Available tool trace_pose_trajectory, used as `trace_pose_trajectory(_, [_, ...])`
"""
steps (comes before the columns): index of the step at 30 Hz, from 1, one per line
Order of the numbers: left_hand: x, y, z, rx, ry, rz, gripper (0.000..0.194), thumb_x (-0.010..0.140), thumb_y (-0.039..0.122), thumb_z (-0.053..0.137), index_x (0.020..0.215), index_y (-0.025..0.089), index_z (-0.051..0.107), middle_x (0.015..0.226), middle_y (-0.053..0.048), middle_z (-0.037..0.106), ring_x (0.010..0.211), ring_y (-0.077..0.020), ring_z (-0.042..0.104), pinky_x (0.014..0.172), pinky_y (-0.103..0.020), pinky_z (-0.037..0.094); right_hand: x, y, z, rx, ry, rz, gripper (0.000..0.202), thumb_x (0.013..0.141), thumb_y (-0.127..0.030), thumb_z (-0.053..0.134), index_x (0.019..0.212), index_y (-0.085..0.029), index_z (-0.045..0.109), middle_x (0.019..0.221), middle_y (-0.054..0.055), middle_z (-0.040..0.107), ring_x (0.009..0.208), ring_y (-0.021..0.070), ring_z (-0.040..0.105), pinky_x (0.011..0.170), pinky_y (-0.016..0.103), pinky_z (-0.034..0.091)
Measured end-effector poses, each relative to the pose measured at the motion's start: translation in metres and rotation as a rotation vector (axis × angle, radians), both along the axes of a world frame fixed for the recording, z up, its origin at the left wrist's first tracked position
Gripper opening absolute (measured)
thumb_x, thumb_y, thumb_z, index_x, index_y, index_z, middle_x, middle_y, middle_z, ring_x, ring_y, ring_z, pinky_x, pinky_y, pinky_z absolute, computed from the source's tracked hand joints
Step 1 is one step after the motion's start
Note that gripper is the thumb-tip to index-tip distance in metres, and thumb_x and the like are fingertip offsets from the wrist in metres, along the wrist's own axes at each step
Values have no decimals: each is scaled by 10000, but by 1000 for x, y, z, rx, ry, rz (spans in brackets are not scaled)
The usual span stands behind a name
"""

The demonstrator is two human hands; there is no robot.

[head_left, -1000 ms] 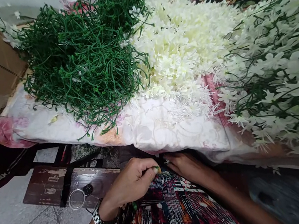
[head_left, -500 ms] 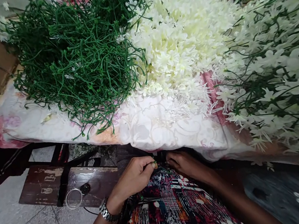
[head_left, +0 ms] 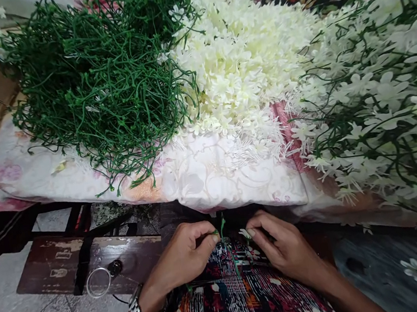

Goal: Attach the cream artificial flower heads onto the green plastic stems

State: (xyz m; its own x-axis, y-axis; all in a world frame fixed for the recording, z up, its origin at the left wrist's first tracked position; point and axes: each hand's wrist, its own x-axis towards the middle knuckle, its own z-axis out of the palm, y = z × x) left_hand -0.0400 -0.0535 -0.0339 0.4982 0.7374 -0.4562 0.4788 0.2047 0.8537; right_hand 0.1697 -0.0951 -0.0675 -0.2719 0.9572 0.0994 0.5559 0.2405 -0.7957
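My left hand point(head_left: 194, 250), with a metal watch at its wrist, pinches a green stem point(head_left: 222, 228) over my lap. To its right, my right hand point(head_left: 276, 236) grips a small white flower point(head_left: 246, 233) between thumb and forefinger. The two hands are apart, just below the table's front edge. Beyond them lie a heap of green stems point(head_left: 106, 82) at the left, a pile of loose white flowers point(head_left: 244, 49) in the middle and stemmed white flowers point(head_left: 388, 117) at the right.
A floral cloth point(head_left: 214, 175) covers the table. At lower left is a dark wooden board point(head_left: 132, 250) with a clear ring point(head_left: 98, 283) and a small black object point(head_left: 114, 267). One white flower point(head_left: 416, 270) lies on a dark surface at lower right.
My right hand has moved right and up, and a white flower now shows in its fingers. A green stem now stands visible between my hands. The view has shifted slightly.
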Motion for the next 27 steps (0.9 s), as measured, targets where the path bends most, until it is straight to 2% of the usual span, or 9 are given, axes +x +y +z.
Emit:
trace_pose_trajectory(2, [-1, -3, 7, -29, -81, 93, 240, 798, 277, 470, 608, 155, 551, 545, 41, 412, 542, -104, 364, 533, -225, 298, -1, -1, 21, 127, 10, 42, 130, 871, -85, 444, 811, -177, 513, 656, -6, 507, 574, 85, 495, 540, 187, 414])
trace_pose_trajectory(4, [-2, -7, 13, -69, -205, 247, 188, 776, 284, 535, 685, 150, 631, 541, 30, 469, 522, -101, 386, 507, -217, 302, -3, 2, 37, 257, 9, 52, 140, 859, -40, 451, 860, -166, 511, 670, 5, 520, 605, 92, 503, 559, 190, 423])
trace_pose_trajectory(6, [-3, -10, 18, -82, -377, 457, 204, 777, 334, 581, 782, 162, 689, 579, 3, 548, 524, -102, 423, 494, -210, 314, -6, 8, 48, 367, -15, 43, 151, 853, -19, 456, 883, -156, 512, 686, 20, 542, 644, 101, 518, 589, 196, 436])
trace_pose_trajectory(8, [-3, -8, 22, -79, -530, 564, 224, 759, 373, 631, 818, 176, 718, 614, -20, 600, 541, -105, 459, 505, -206, 338, -9, 16, 53, 461, -53, 16, 155, 855, -10, 451, 887, -149, 513, 699, 31, 559, 663, 108, 527, 611, 203, 442])
trace_pose_trajectory(13, [7, 10, 32, 14, -619, 657, 101, 681, 269, 740, 704, 171, 731, 610, -24, 636, 551, -92, 486, 507, -181, 360, -16, 36, 55, 613, -184, -58, 154, 851, 5, 456, 867, -138, 511, 699, 39, 566, 656, 124, 520, 622, 238, 434])
trace_pose_trajectory(18, [21, 37, 43, 44, -638, 773, 81, 689, 224, 713, 648, 159, 688, 617, -15, 661, 426, -32, 350, 422, -160, 263, -12, 53, 61, 606, -158, -114, 141, 857, -12, 465, 883, -138, 524, 725, 46, 561, 682, 129, 536, 631, 237, 444])
trace_pose_trajectory(23, [23, 56, 49, 92, -598, 792, 56, 639, 198, 708, 635, 153, 675, 496, 14, 606, 392, -27, 306, 403, -162, 214, 3, 68, 70, 572, -86, -178, 120, 869, -70, 493, 946, -146, 544, 792, 41, 573, 732, 116, 552, 669, 214, 457])
trace_pose_trajectory(25, [23, 59, 48, 112, -547, 772, 53, 626, 192, 699, 617, 146, 675, 469, 15, 592, 400, -36, 335, 409, -168, 230, 9, 75, 69, 589, -130, -207, 106, 869, -75, 497, 916, -151, 554, 789, 38, 575, 736, 120, 551, 684, 227, 452])
trace_pose_trajectory(27, [23, 61, 46, 109, -500, 732, 64, 627, 203, 685, 613, 141, 674, 457, 13, 581, 422, -53, 386, 428, -174, 263, 12, 83, 66, 565, -207, -162, 119, 875, -75, 482, 860, -157, 567, 769, 39, 572, 735, 136, 537, 693, 258, 444])
